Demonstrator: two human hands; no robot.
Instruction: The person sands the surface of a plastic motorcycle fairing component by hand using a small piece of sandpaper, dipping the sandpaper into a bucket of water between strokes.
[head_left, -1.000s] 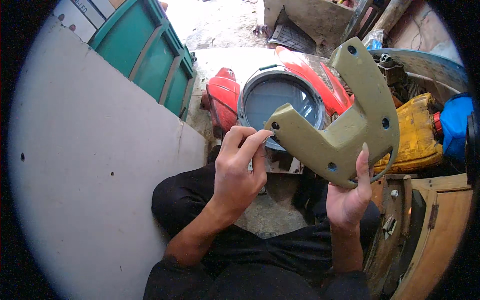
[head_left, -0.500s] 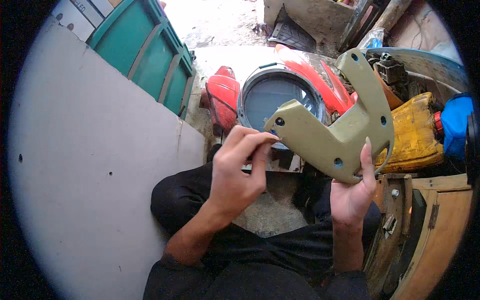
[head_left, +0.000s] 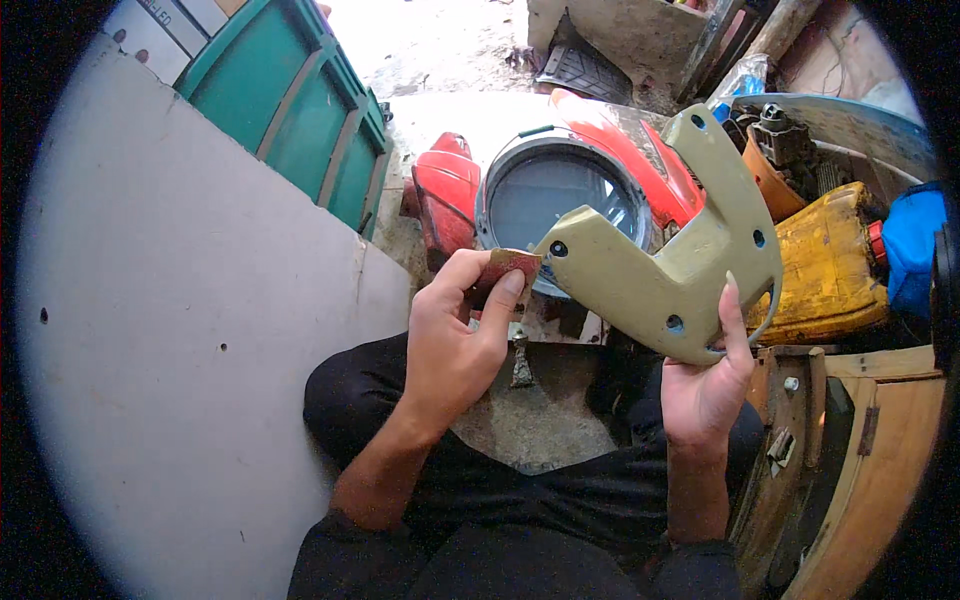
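My left hand (head_left: pixel 450 350) pinches a small, reddish-brown piece of what looks like sandpaper (head_left: pixel 512 260) beside the left tip of an olive plastic panel (head_left: pixel 680 280) with several holes. My right hand (head_left: pixel 705 400) grips the panel's lower right part from below, thumb up along its face. Behind the panel, a round bucket (head_left: pixel 515 155) of cloudy water stands between two red plastic parts (head_left: pixel 447 190) (head_left: pixel 635 150).
A white board wall (head_left: pixel 170 330) and green panel (head_left: pixel 280 110) line the left. At the right are a yellow jerrycan (head_left: pixel 820 270), blue object (head_left: pixel 915 250), orange container (head_left: pixel 772 170) with metal parts and wooden frames (head_left: pixel 880 440). My crossed legs (head_left: pixel 360 385) fill the lower middle.
My left hand has drawn slightly left from the panel's tip and turned, so the reddish piece shows more fully. The panel has shifted a little left in my right hand.
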